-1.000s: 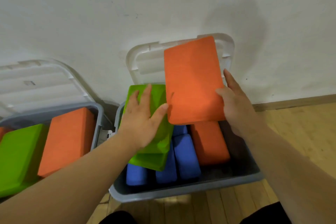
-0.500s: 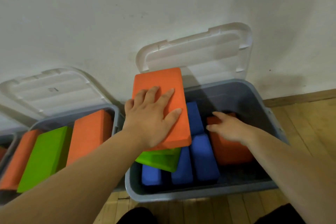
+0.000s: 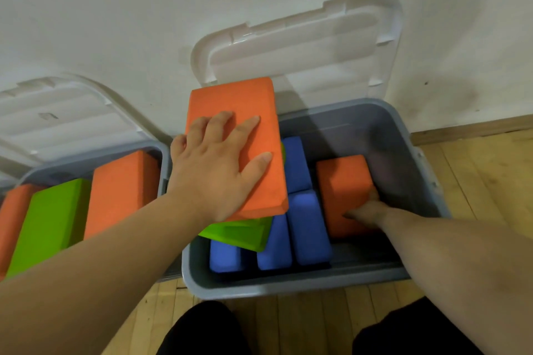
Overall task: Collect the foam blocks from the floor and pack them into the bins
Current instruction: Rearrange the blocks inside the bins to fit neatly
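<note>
Head view showed, well to the left of both hands, a neighbouring bin (image 3: 165,173) already packed with three blocks standing on edge, its lid (image 3: 72,112) leaning back on the wall.

The left hand (image 3: 213,170) lay spread flat, fingers straight, pressing on the top orange block (image 3: 230,95). That block sat tilted, its far end rising over the back left corner of the grey bin (image 3: 288,287). Under the palm a green block (image 3: 239,235) lay crooked across the blue blocks (image 3: 307,228), which stood packed on the bin floor between the two hands.

The right hand (image 3: 364,209) was down inside the bin and gripped the near end of the lower orange block (image 3: 341,181). Its thumb lay on the upper face, while the fingers ran down the right side and were mostly hidden.

The main danger seemed to be the loose pile under the left hand. Nothing but the palm appeared to steady it, so easing off could let the top orange block slide off the slanted green one or tip over the rim into the gap between the bins. Pushing harder would likely only squash the foam, which would spring back and leave the pile too high for the white lid (image 3: 302,46) behind the hands to close.

On the right, foam grips foam, so dragging the lower orange block along its blue neighbour could snag it or pull that neighbour askew. A wedged block there would leave no room to settle the pile.
</note>
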`<state>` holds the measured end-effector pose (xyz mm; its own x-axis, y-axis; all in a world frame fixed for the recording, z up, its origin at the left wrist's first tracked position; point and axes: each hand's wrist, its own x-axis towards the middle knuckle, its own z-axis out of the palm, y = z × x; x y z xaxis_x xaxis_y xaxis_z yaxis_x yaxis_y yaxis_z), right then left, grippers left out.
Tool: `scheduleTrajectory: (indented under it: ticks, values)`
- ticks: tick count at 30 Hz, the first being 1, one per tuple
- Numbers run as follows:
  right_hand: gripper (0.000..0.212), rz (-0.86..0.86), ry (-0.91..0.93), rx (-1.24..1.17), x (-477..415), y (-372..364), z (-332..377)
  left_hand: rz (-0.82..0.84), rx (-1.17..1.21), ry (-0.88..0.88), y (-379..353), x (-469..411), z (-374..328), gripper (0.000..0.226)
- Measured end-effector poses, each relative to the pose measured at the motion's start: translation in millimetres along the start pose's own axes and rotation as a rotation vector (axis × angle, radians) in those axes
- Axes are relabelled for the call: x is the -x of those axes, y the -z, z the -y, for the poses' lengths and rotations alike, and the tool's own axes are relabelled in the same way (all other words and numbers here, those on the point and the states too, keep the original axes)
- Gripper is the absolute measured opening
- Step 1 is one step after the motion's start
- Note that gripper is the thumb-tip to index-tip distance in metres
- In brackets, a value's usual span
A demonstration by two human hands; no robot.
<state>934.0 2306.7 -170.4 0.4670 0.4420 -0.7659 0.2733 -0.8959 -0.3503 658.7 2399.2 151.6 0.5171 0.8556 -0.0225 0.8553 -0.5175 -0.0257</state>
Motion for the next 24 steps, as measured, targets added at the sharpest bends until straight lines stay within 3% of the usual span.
scheduleTrajectory:
  ticks: [7,13,19,24]
  values:
    - [0.122,-0.028,0.052,-0.208,7.3,15.9,2.6,0.003,0.010,-0.003,-1.1,1.6,2.6,0.076]
    - [0.111,-0.033,0.119,-0.047,32.6,19.6,9.2,-0.007,0.015,-0.006,-1.7,3.8,2.1,0.078]
    - [0.098,-0.050,0.225,-0.070,46.6,23.2,10.9,-0.010,0.021,-0.012,-2.0,4.3,3.2,0.078]
    - [0.072,-0.205,0.231,-0.084,84.5,41.9,34.6,-0.010,0.011,-0.018,-1.2,5.0,1.0,0.079]
